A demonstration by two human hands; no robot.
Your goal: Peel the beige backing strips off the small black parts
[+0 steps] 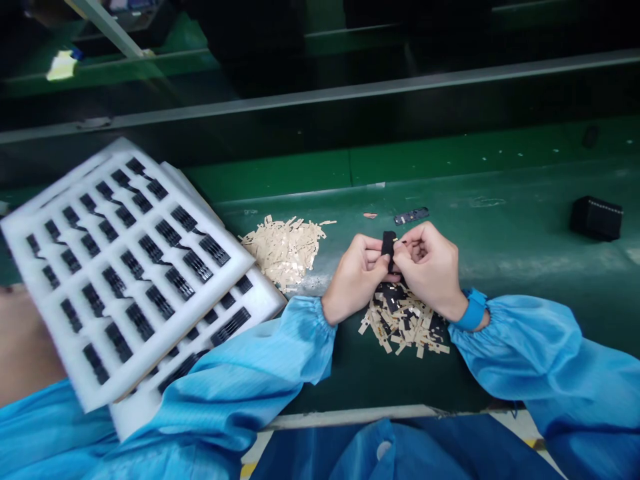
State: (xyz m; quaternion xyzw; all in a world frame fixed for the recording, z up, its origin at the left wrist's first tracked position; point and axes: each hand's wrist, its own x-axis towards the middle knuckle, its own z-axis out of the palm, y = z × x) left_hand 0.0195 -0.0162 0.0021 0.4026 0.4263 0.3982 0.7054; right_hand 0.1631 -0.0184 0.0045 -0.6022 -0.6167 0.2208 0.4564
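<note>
My left hand (356, 275) grips a small black strip-like part (388, 245), held upright between thumb and fingers. My right hand (431, 265) is closed in a pinch against the right side of that part, and a tiny light piece shows near its fingertips. Whether the right fingers hold the part itself or something smaller is hidden. Just below both hands lies a loose pile of cream tabs mixed with black pieces (406, 323). Beyond the hands, a flat dark strip with small holes (411, 215) rests on the green work surface (510, 247).
A heap of cream tabs (286, 252) lies left of my hands. White foam trays (165, 283) with rows of black parts are stacked at the left, tilted. Another person's blurred forearm (25, 343) is beside them. A black block (597, 218) stands at the right.
</note>
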